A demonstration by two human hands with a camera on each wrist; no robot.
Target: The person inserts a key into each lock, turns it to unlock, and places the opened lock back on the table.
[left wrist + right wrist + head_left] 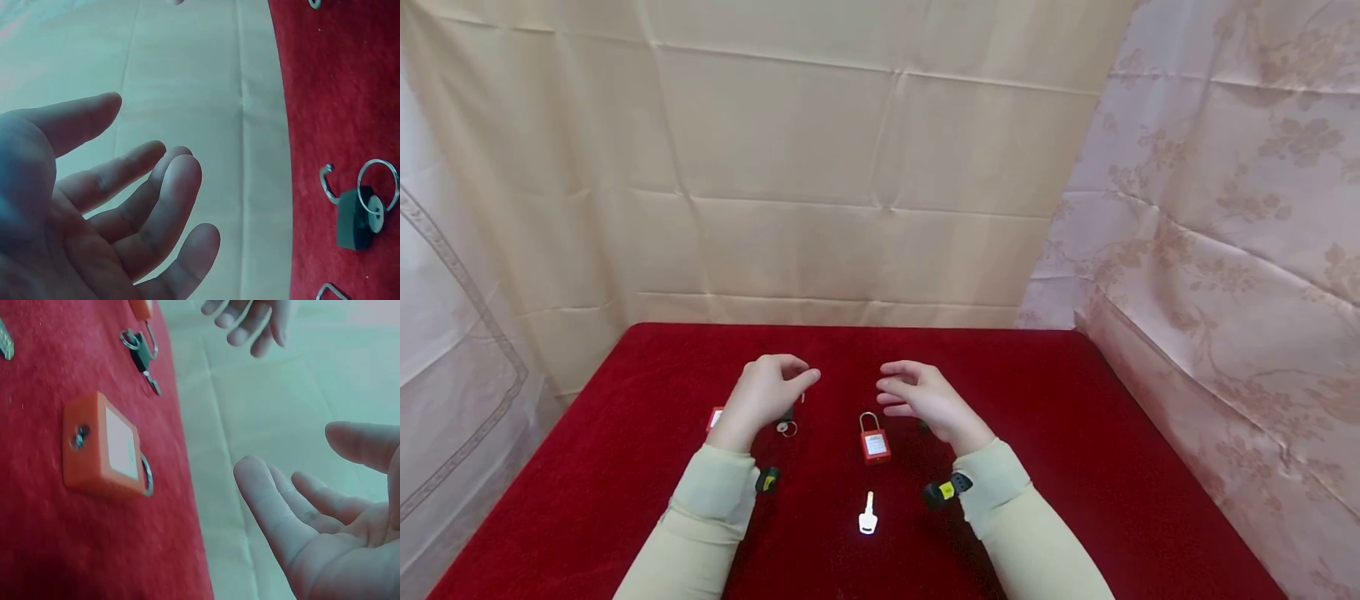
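My left hand (767, 392) hovers above the table with fingers loosely bent and nothing in them. Below it lies a small dark padlock (355, 219), its shackle swung open, with a key on a metal ring (379, 164) at its body. Part of a red padlock (714, 417) shows beside the left wrist, the rest hidden. My right hand (928, 398) is also raised, fingers relaxed and apart, holding nothing. Between the hands, a red padlock (876, 445) with a white label lies with its shackle pointing away; its keyhole faces the right wrist camera. A key (868, 515) lies nearer me.
A red velvety cloth (1000, 375) covers the table. Behind it hangs a beige curtain (850, 167), and a floral pink curtain (1225, 208) borders the right side. A small dark object (923, 426) peeks out beside the right hand.
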